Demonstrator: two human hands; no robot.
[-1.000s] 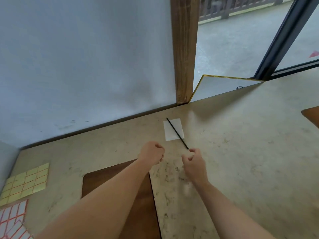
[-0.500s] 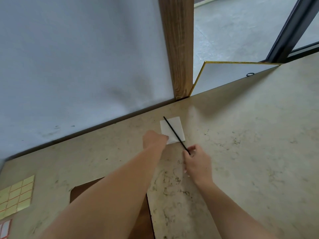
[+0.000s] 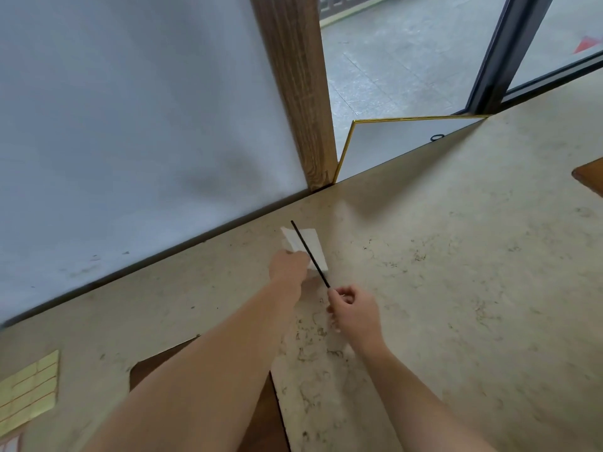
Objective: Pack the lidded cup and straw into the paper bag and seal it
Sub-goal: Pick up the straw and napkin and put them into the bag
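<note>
A thin black straw (image 3: 309, 252) slants over the beige table (image 3: 456, 288), its near end pinched in my right hand (image 3: 354, 309). Under the straw is a small white square napkin (image 3: 313, 246); my left hand (image 3: 288, 267) grips its near left edge and that edge is lifted and curled off the table. A flat brown paper bag (image 3: 261, 409) lies at the near edge, mostly covered by my left forearm. No lidded cup is in view.
A sheet of yellow stickers (image 3: 29, 393) lies at the near left. A wooden post (image 3: 293, 93) and a grey wall (image 3: 130, 125) close the far side. A gold-edged white board (image 3: 401, 141) leans behind the table. Another brown piece (image 3: 592, 177) shows at the right edge.
Both hands reached forward. My right hand closed on the straw's near end and raised it. My left hand took the napkin's edge and began lifting it.
</note>
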